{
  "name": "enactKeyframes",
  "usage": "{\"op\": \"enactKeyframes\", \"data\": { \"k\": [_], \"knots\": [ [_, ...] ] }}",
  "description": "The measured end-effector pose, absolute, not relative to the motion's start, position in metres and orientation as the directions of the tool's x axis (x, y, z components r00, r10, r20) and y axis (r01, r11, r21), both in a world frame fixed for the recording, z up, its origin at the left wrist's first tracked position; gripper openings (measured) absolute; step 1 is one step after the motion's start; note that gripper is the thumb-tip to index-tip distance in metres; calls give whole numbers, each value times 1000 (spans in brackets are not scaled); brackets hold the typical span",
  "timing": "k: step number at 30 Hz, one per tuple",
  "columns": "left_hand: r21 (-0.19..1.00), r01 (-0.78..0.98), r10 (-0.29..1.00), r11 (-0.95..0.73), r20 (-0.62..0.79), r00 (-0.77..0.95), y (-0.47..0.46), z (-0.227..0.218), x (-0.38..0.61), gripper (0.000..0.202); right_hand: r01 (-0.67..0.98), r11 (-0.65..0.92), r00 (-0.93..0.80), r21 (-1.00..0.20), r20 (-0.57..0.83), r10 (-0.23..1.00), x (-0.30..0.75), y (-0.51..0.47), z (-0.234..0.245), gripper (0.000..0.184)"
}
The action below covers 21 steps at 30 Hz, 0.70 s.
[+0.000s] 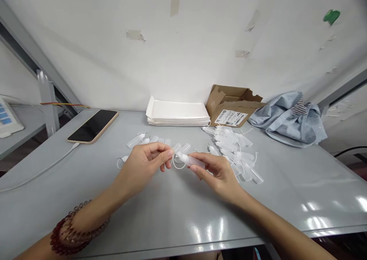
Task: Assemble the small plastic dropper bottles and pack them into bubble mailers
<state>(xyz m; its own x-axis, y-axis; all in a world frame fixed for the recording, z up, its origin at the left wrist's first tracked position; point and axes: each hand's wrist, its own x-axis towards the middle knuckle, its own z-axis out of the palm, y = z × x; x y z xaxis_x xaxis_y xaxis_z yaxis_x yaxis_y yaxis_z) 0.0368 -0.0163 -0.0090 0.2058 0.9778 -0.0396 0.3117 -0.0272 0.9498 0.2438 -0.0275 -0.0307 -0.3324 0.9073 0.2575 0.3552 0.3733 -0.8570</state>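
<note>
A small translucent needle-tip squeeze bottle (192,161) lies across the fingers of my right hand (216,172), which is closed around its body. Its white nozzle end points left, and a thin white cap strap (179,167) loops down from it. My left hand (151,158) pinches thumb against fingers at the tip, where the strap ends; the small cap itself is hidden by the fingertips. Behind my left hand lies a loose row of similar bottles (136,140). To the right of my right hand is a heap of more such bottles (229,142).
A stack of white envelopes (179,111) rests against the wall beside an open cardboard box (231,107). A phone (93,126) with a charging cable lies at left. Crumpled light-blue cloth (289,118) sits at the right back of the grey table (137,221).
</note>
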Motion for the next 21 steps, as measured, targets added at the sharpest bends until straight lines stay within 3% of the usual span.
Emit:
{"op": "enactKeyframes", "data": {
  "k": [14, 21],
  "knots": [
    [945, 327, 962, 16, -103, 252, -17, -17, 40, 23, 387, 612, -383, -690, 483, 787, 243, -26, -45, 24],
    [944, 330, 962, 31, -118, 247, -20, -16, 44, 23, 387, 607, -364, -694, 490, 792, 239, -29, -46, 24]
  ]
}}
